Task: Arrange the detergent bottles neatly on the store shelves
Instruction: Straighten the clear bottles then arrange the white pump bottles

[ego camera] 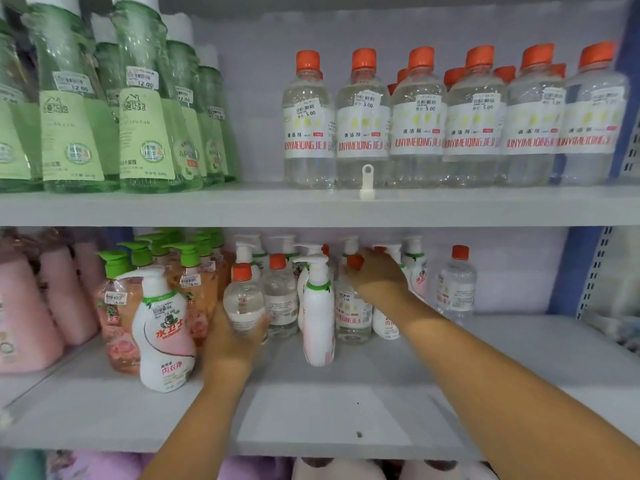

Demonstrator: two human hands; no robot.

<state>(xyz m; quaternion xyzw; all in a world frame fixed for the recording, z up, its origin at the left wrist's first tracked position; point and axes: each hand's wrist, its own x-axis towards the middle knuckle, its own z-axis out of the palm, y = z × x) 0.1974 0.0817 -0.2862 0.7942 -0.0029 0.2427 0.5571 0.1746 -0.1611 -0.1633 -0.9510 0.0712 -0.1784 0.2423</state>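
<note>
On the lower shelf (346, 403) my left hand (230, 336) grips a clear orange-capped bottle (244, 299) by its lower body, tilted slightly. My right hand (377, 275) reaches further back and grips the top of another clear orange-capped bottle (353, 317) standing among white pump bottles (317, 313). A third clear bottle (280, 296) stands between the two. One more clear bottle (456, 285) stands alone to the right. A row of the same clear orange-capped bottles (450, 119) lines the upper shelf (311, 206).
Tall green bottles (138, 109) fill the upper shelf's left. On the lower shelf stand a white and pink pump bottle (164, 330) in front, orange-pink green-pump bottles (119, 306) and pink bottles (52, 292) at left. A small white hook (366, 183) lies on the upper shelf edge.
</note>
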